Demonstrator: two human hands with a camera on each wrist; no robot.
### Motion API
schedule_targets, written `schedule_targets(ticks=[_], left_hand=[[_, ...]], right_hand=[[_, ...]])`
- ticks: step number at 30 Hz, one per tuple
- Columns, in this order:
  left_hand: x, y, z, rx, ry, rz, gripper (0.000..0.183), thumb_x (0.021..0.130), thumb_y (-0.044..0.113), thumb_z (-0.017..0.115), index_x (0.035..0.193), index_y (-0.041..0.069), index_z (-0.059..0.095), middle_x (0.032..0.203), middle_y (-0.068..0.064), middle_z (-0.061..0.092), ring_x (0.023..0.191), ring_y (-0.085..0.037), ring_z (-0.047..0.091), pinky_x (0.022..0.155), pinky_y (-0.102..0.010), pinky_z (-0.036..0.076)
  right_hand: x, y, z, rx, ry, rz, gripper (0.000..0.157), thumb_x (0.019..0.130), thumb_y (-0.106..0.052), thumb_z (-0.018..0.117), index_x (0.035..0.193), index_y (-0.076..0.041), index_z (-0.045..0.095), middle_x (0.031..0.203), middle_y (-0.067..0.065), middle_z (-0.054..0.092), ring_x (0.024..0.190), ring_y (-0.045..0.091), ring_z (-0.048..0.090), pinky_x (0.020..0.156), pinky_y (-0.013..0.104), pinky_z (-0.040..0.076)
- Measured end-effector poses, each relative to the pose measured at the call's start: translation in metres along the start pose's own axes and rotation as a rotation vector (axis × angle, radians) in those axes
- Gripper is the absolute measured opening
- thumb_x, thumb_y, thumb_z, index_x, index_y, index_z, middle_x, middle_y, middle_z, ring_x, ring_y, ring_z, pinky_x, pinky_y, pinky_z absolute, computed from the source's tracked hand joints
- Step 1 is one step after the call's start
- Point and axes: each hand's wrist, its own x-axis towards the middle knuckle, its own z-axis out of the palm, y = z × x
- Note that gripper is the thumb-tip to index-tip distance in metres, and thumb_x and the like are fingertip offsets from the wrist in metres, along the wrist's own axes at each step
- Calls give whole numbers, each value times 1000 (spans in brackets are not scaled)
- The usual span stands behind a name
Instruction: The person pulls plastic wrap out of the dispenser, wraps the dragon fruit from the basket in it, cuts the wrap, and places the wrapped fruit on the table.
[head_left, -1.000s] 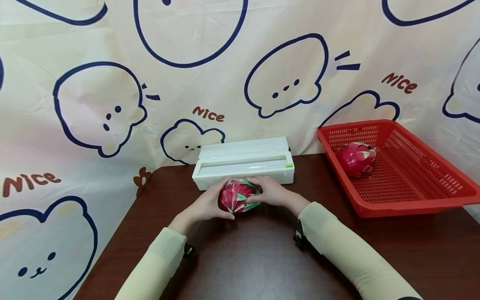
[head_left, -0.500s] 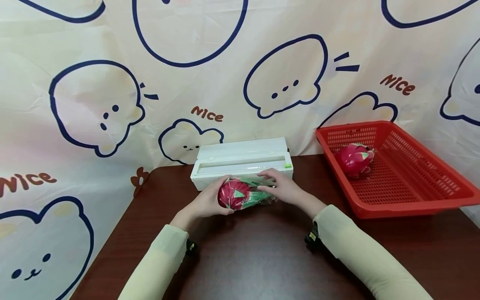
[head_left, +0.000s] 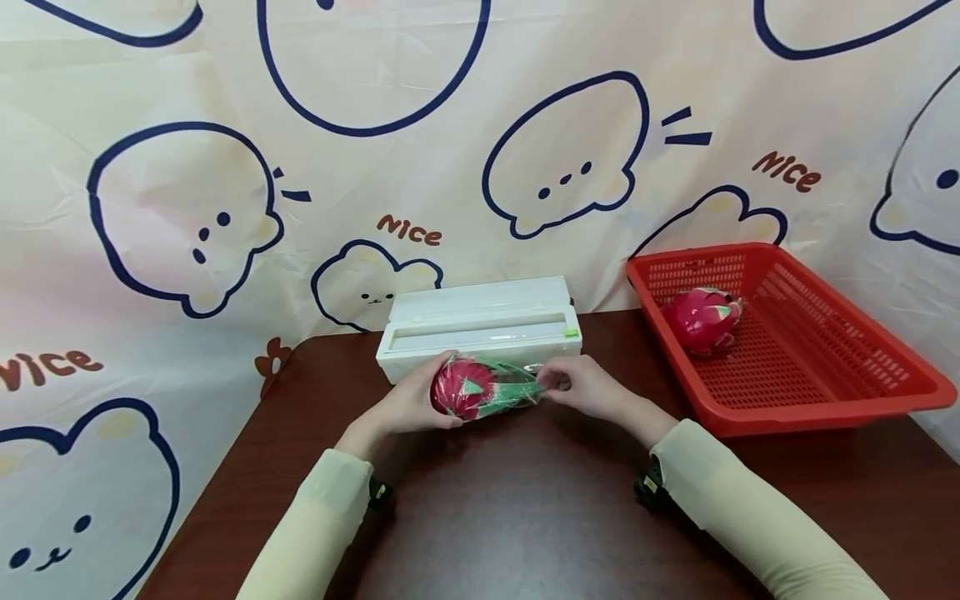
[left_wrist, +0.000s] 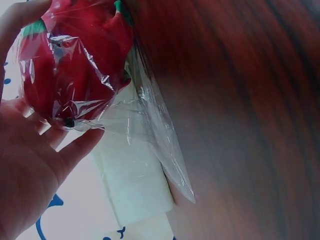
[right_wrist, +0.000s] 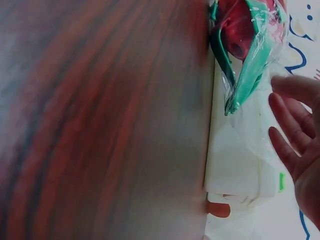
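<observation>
Gripping a film-wrapped dragon fruit (head_left: 462,387) by its rounded end in the left hand (head_left: 403,407), thumb round the near side and fingers round the far side, in a wide hold. Located just in front of a long white dispenser box (head_left: 480,348), near the middle of the brown wood-grain tabletop (head_left: 510,508). Meeting the green leaf tips (right_wrist: 247,82) and the clear film (left_wrist: 167,155) about them with the right hand (head_left: 596,392), fingers bent and close together in the head view, slightly apart in the right wrist view. Impossible to tell a pinch there from a mere touch. Tapering to a loose point past the fruit, in the left wrist view, as a flap of that same film.

Raised at the back of the box, a white lid (head_left: 480,302); at its right front corner, a green tab (head_left: 572,332). Off to the right, a red plastic basket (head_left: 825,333), with a second dragon fruit (head_left: 701,321) lying against its left side. Behind everything, a bear-printed backdrop (head_left: 420,158).
</observation>
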Motion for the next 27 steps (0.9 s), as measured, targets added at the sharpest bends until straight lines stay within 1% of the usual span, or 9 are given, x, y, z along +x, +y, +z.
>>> schedule_targets(ticks=[4,7,11,13,17,19,20,24,27], left_hand=[[0,0,0,9,-5,11,99,56,37,84,137,25,27,124,9,41,110,-11,40,85,-33,43],[-2,-1,-1,0,-4,18,99,56,36,84,137,25,28,124,9,41,110,-11,40,86,-34,42],[-3,-1,-1,-45,-12,26,98,56,32,85,136,24,29,123,10,41,110,-12,40,86,-34,42],[-4,-1,-1,-71,-19,34,98,56,29,85,136,24,29,124,9,41,110,-13,40,86,-35,43],[-4,-1,-1,-80,-18,47,97,57,27,85,136,24,28,123,10,40,109,-12,40,86,-34,43],[-6,8,-3,-87,-25,44,96,59,23,84,137,20,28,124,6,40,110,-15,40,87,-36,42],[-7,12,-4,-94,-25,46,96,59,22,84,137,18,28,124,4,41,110,-16,40,87,-37,42],[-7,12,-3,-94,-29,18,96,59,22,84,137,19,28,124,4,40,110,-17,40,88,-38,41],[-4,-1,0,-79,-20,5,98,57,29,85,137,26,27,123,9,40,110,-12,40,87,-35,42]], right_hand=[[5,4,-1,0,93,11,12,76,-1,69,80,-12,66,77,-5,63,71,7,58,66,25,49],[9,6,-1,18,157,68,11,76,-1,69,78,-12,67,75,-5,63,69,8,58,64,25,49],[16,9,2,-14,208,135,10,76,-3,68,77,-12,67,73,-6,61,66,9,55,61,26,47],[20,11,6,-37,205,152,9,76,-3,67,76,-12,67,73,-6,60,66,10,54,60,26,46],[26,14,14,-50,148,168,5,77,-3,66,76,-9,66,73,-4,60,67,9,54,60,26,46],[26,14,16,-44,116,178,4,77,-3,67,79,-7,65,76,-2,60,70,10,56,62,26,47],[26,14,16,-32,100,181,5,77,-3,67,81,-6,64,79,-1,61,71,11,58,64,27,48],[21,11,9,2,56,212,21,76,-5,70,96,-3,61,91,6,62,82,17,61,70,30,49],[18,7,2,-22,68,203,30,76,-7,71,103,-4,60,97,7,61,86,18,60,73,32,49]])
